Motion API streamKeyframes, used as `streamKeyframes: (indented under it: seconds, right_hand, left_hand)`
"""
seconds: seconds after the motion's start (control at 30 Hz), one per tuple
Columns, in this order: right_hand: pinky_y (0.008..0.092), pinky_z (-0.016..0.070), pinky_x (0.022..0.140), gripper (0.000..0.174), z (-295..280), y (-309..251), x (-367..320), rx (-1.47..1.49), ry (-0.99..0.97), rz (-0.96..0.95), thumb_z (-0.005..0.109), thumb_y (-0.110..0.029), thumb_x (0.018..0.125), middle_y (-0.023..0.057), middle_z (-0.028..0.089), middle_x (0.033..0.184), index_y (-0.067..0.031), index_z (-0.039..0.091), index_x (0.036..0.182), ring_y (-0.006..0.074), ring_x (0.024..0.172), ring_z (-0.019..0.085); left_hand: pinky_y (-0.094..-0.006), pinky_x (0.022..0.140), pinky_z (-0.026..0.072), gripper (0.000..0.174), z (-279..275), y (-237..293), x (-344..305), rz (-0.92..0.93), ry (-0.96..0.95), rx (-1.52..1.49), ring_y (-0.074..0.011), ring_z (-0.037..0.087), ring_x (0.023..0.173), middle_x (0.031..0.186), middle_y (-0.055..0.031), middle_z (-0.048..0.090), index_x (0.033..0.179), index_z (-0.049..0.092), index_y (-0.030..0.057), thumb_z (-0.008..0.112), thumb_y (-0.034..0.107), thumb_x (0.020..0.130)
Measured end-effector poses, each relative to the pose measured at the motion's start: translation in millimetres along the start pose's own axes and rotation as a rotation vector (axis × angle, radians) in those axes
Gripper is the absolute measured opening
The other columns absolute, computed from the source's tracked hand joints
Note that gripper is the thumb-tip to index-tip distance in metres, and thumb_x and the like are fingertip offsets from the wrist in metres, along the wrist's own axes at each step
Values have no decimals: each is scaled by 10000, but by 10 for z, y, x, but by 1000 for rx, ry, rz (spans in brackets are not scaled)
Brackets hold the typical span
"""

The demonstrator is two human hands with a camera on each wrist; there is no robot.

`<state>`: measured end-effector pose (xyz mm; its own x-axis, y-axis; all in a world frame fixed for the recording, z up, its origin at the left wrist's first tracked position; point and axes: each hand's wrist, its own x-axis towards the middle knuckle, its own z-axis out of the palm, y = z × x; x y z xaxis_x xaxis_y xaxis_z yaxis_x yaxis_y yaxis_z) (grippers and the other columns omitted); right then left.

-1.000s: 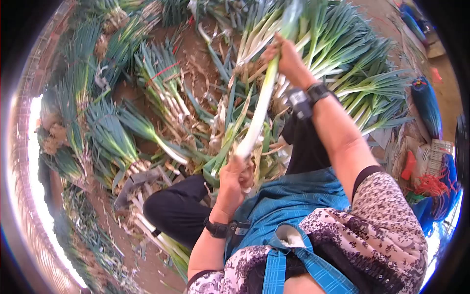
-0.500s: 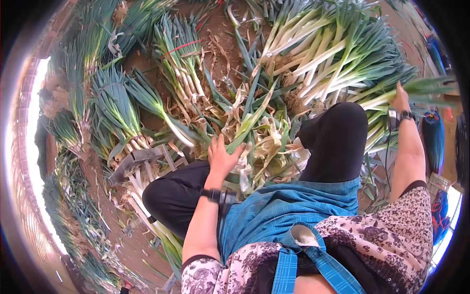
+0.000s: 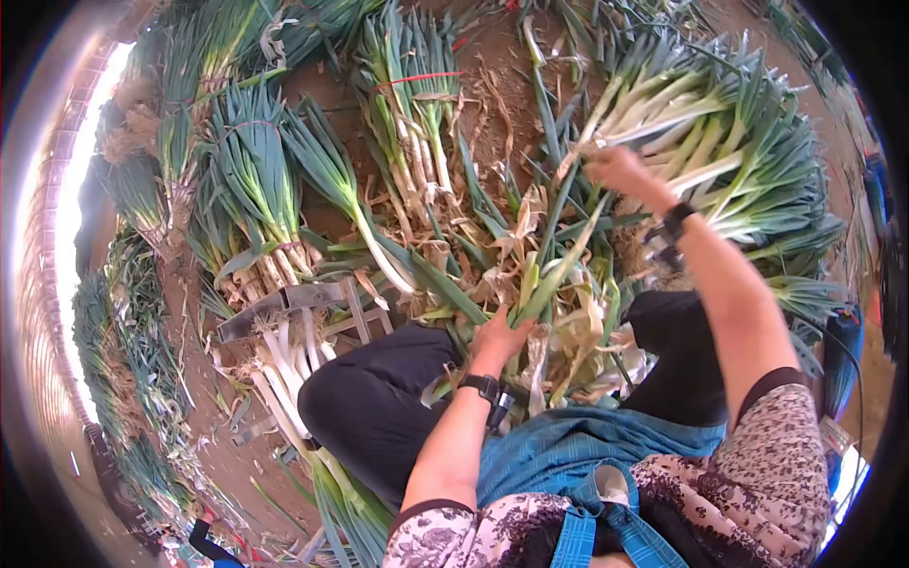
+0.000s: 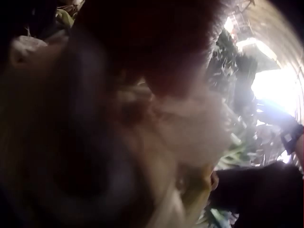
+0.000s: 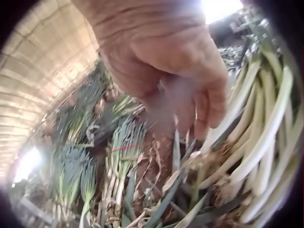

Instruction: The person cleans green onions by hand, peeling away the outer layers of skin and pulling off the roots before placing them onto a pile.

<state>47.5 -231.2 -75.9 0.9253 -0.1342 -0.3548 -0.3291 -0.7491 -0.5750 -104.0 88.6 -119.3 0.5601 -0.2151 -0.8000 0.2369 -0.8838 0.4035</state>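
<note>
Head view: I see left hand [image 3: 500, 336] down in leaf trimmings [image 3: 559, 284], grip unclear, its wrist view blurred; right wrist view shows right hand [image 5: 166, 61] fingers [image 5: 217, 103] loosely curled, empty, above scallion stalks [image 5: 261, 137]

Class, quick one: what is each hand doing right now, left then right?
Left hand: closed, gripping loose leek leaves.
Right hand: open, fingers loosely curled over the leek pile, holding nothing.

Scallions [image 3: 729, 142]: white stalks, dark green tops. Tie [image 3: 417, 79] on one bundle [image 3: 412, 142]: red. Apron [image 3: 568, 445]: blue check. Blouse [image 3: 757, 483]: white, dark floral print. Trousers [image 3: 369, 398]: black. Ground [image 3: 237, 454]: reddish brown.
</note>
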Motion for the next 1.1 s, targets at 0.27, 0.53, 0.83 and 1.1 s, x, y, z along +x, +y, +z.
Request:
streamKeyframes:
  seconds: [0.27,0.53,0.83,1.1]
  right_hand:
    - [452,495,744,205,2595,-939,457,289,-38,-87,608,-211,771,237,643,854,-19,670,806,404,818,612]
    - [455,509,777,151,3311,-1215,1105,-76,40,176,541,-125,815,242,639,927,3,600,870,403,913,622]
    - [389,526,667,357,2374,-852,823,53,-519,86,645,-314,672,219,646,721,33,667,750,311,736,668]
    - [253,483,468,363,1335,-1030,-1708,179,-1331,255,700,-370,756,41,647,705,-38,694,905,135,541,600]
  left_hand:
    - [-457,607,438,197,206,-122,510,297,646,-375,-425,576,717,730,-233,596,879,580,-21,635,147,792]
    - [-382,613,489,163,427,-310,831,189,398,-706,-303,632,643,695,-167,632,853,626,-1,594,158,836]
    - [-244,576,452,159,-800,-132,917,287,854,-909,-96,561,613,717,-47,639,794,608,-9,565,98,902]
    - [-301,555,514,277,-896,-63,1284,120,18,-1681,-211,641,682,865,-99,643,1012,586,-16,662,207,868]
